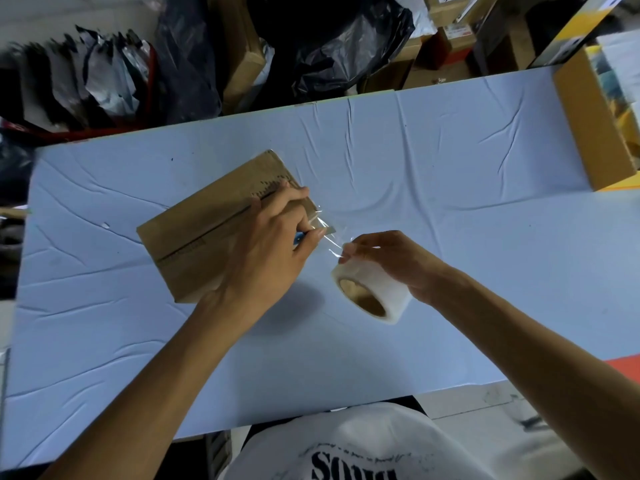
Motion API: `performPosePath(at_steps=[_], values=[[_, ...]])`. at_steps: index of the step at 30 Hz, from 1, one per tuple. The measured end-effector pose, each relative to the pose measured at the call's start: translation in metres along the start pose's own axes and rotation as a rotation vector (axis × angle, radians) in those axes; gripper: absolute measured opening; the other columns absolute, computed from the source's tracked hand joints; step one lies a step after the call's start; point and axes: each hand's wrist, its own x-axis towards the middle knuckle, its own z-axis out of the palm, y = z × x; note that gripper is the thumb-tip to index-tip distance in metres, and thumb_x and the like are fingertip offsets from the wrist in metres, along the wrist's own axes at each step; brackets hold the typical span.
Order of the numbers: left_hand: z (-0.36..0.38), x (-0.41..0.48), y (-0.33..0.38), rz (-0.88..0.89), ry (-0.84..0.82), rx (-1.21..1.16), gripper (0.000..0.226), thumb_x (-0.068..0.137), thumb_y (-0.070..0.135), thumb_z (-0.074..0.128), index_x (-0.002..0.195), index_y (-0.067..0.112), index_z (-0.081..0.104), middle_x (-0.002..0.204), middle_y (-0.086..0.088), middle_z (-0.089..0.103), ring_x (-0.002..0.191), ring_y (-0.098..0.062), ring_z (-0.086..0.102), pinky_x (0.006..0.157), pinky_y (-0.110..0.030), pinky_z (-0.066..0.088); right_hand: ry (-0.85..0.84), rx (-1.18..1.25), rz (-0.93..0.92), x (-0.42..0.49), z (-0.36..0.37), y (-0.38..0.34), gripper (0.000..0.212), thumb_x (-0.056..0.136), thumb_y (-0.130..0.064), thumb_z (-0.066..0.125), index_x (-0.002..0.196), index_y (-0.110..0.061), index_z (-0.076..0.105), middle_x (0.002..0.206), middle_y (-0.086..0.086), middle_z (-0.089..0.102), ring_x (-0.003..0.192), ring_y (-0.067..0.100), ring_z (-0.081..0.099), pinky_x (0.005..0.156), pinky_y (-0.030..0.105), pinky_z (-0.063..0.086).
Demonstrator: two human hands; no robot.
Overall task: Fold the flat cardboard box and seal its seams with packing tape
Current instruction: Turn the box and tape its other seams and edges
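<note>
Box (207,230) sits folded on the counter (450,161), left of centre and nearer the far edge, turned at an angle to the counter edges, top seam running diagonally across its top face. Clear tape strip (325,233) runs off the box's right end down to the roll (372,292), stretched and crinkled between them. Left hand (277,244) lies over the box's near-right part, index finger along the seam, thumb and fingers closed on a small cutter (313,235): blue handle showing under the fingers, metal blade tip poking out to the right, right at the tape strip; can't tell if the blade is actually touching the film. Right hand (388,261) grips the roll from above, fingers curled over its outer face, thumb tip at the point where the strip leaves the roll. Roll looks held tilted just above the counter, core opening facing the camera, shadow under it; contact with the counter unclear. Roll is just right of the box's near-right corner, roughly counter centre. Counter is covered in wrinkled light-blue sheet. Open cardboard carton (595,126) at the far right corner. Black plastic bags (346,39) and more cartons piled past the far edge. Person's white printed shirt (363,448) at the near edge.
</note>
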Motion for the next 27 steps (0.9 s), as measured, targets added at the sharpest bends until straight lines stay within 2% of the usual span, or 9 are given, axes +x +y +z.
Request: performPosePath(at_steps=[6, 10, 12, 15, 17, 20, 22, 24, 27], values=[[0.003, -0.002, -0.002, -0.012, 0.036, -0.024, 0.031, 0.088, 0.021, 0.065, 0.065, 0.018, 0.044, 0.135, 0.002, 0.055, 0.134, -0.018, 0.043, 0.104, -0.031, 0.041, 0.027, 0.098, -0.020, -0.002, -0.002, -0.002, 0.010, 0.086, -0.027, 0.069, 0.080, -0.021, 0.073, 0.080, 0.000, 0.069, 0.071, 0.019, 0.060, 0.059, 0.023, 0.043], [0.004, -0.003, -0.004, -0.043, 0.033, -0.058, 0.031, 0.089, 0.017, 0.064, 0.064, 0.011, 0.046, 0.136, 0.003, 0.055, 0.136, -0.015, 0.038, 0.101, -0.004, 0.025, 0.059, 0.040, -0.028, -0.007, -0.002, -0.005, 0.016, 0.086, -0.032, 0.067, 0.082, -0.019, 0.075, 0.081, 0.000, 0.069, 0.071, 0.017, 0.058, 0.058, 0.023, 0.040], [0.006, -0.005, -0.004, -0.049, 0.042, -0.067, 0.032, 0.088, 0.016, 0.064, 0.063, 0.011, 0.045, 0.136, 0.002, 0.055, 0.136, -0.016, 0.038, 0.109, -0.014, 0.025, 0.073, 0.014, -0.004, -0.009, -0.002, -0.006, 0.021, 0.085, -0.038, 0.065, 0.081, -0.021, 0.076, 0.083, 0.002, 0.069, 0.071, 0.017, 0.057, 0.059, 0.024, 0.040], [0.009, -0.006, -0.002, -0.061, 0.044, -0.068, 0.033, 0.087, 0.017, 0.066, 0.062, 0.011, 0.045, 0.137, 0.002, 0.053, 0.137, -0.015, 0.036, 0.114, -0.032, 0.029, 0.083, -0.007, -0.004, -0.010, 0.001, -0.007, 0.030, 0.087, -0.045, 0.063, 0.080, -0.020, 0.076, 0.075, 0.000, 0.065, 0.062, 0.014, 0.054, 0.049, 0.018, 0.039], [0.009, -0.006, -0.001, -0.075, 0.037, -0.069, 0.032, 0.087, 0.017, 0.066, 0.062, 0.009, 0.047, 0.138, 0.004, 0.053, 0.137, -0.014, 0.036, 0.110, -0.027, 0.031, 0.098, -0.003, -0.027, -0.011, 0.003, -0.005, 0.028, 0.087, -0.043, 0.064, 0.079, -0.018, 0.076, 0.071, -0.003, 0.064, 0.059, 0.011, 0.054, 0.046, 0.015, 0.039], [0.008, -0.004, -0.003, -0.090, 0.032, -0.081, 0.033, 0.085, 0.017, 0.068, 0.061, 0.009, 0.048, 0.138, 0.006, 0.052, 0.136, -0.014, 0.038, 0.094, -0.016, 0.038, 0.121, 0.032, -0.044, -0.011, 0.005, -0.005, 0.024, 0.087, -0.038, 0.067, 0.078, -0.018, 0.076, 0.069, -0.004, 0.064, 0.058, 0.010, 0.055, 0.051, 0.016, 0.041], [0.008, -0.004, -0.004, -0.089, 0.042, -0.113, 0.033, 0.084, 0.016, 0.069, 0.059, 0.008, 0.049, 0.137, 0.005, 0.053, 0.135, -0.014, 0.039, 0.097, -0.011, 0.035, 0.127, 0.026, -0.048, -0.011, 0.006, -0.005, 0.024, 0.087, -0.038, 0.067, 0.078, -0.018, 0.076, 0.068, -0.005, 0.064, 0.056, 0.008, 0.055, 0.053, 0.017, 0.040], [0.009, -0.005, -0.005, -0.078, 0.056, -0.148, 0.032, 0.083, 0.015, 0.071, 0.059, 0.009, 0.050, 0.136, 0.004, 0.054, 0.135, -0.013, 0.038, 0.108, -0.024, 0.035, 0.130, 0.015, -0.056, -0.012, 0.007, -0.006, 0.023, 0.086, -0.037, 0.068, 0.077, -0.018, 0.077, 0.065, -0.008, 0.064, 0.051, 0.004, 0.053, 0.051, 0.015, 0.039], [0.009, -0.006, -0.007, -0.072, 0.063, -0.192, 0.032, 0.082, 0.015, 0.072, 0.060, 0.013, 0.049, 0.136, 0.001, 0.055, 0.136, -0.014, 0.038, 0.111, -0.044, 0.034, 0.136, 0.004, -0.063, -0.012, 0.008, -0.007, 0.021, 0.085, -0.037, 0.069, 0.075, -0.020, 0.076, 0.066, -0.007, 0.065, 0.053, 0.005, 0.052, 0.053, 0.017, 0.038]])
